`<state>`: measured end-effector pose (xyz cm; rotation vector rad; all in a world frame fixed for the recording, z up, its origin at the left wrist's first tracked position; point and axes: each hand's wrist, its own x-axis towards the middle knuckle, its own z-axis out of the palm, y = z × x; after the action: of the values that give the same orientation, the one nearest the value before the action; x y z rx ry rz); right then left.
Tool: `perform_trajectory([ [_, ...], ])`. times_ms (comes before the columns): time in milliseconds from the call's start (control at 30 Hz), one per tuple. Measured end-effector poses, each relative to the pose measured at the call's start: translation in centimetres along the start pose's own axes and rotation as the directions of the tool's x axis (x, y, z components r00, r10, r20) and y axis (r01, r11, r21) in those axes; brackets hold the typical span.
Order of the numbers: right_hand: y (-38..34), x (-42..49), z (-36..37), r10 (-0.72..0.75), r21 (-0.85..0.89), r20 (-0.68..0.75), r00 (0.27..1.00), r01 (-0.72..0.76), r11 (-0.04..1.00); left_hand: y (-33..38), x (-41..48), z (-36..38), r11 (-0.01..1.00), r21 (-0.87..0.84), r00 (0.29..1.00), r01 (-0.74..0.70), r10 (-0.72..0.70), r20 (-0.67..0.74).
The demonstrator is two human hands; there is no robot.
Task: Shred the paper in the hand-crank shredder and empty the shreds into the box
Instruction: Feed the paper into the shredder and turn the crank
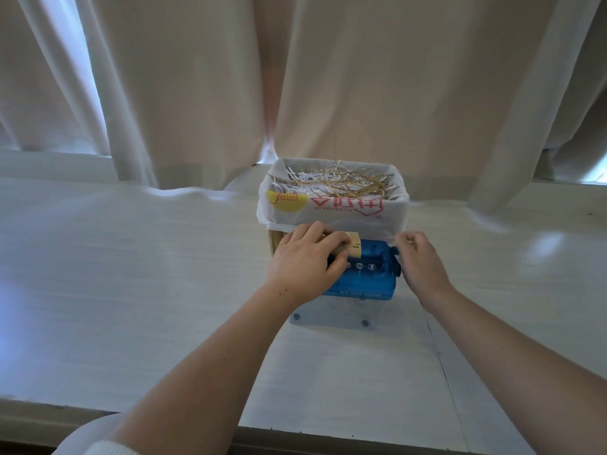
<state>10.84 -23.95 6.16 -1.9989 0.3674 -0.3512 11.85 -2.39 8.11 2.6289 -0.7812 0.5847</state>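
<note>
The left hand (307, 257) lay curled over one tan paper (353, 248), pressing it onto the top of one blue shredder (364, 274). The right hand (418, 261) was closed around the crank (395, 257) at the shredder's right end. Just behind stood one bag-lined box (333, 205) holding shreds (331, 183), all on the white table (131, 274).

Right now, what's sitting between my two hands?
In the head view, the blue hand-crank shredder lies between the left hand and the right hand; the left presses tan paper onto it.
</note>
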Motion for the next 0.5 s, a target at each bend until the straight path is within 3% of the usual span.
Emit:
perform_trajectory([
  [100,1.2,-1.7,-1.0,-0.302,-0.021,0.044,0.952,0.303,0.953,0.0,0.0,0.0,1.000,0.007,1.000,-0.002,0.002,0.007],
  [267,2.5,-2.4,-1.9,-0.478,-0.171,0.184,0.859,0.507,0.845,0.1,0.0,0.1,1.000,0.005,1.000,0.002,-0.002,0.003],
  [367,2.4,-2.7,-1.5,-0.489,-0.206,0.193,0.851,0.522,0.828,0.1,0.0,0.1,1.000,0.002,1.000,0.004,-0.004,0.003],
  [500,2.6,-3.2,-0.6,-0.482,-0.271,0.099,0.870,0.490,0.829,0.0,0.0,0.1,1.000,0.008,1.000,0.000,0.000,0.007],
])
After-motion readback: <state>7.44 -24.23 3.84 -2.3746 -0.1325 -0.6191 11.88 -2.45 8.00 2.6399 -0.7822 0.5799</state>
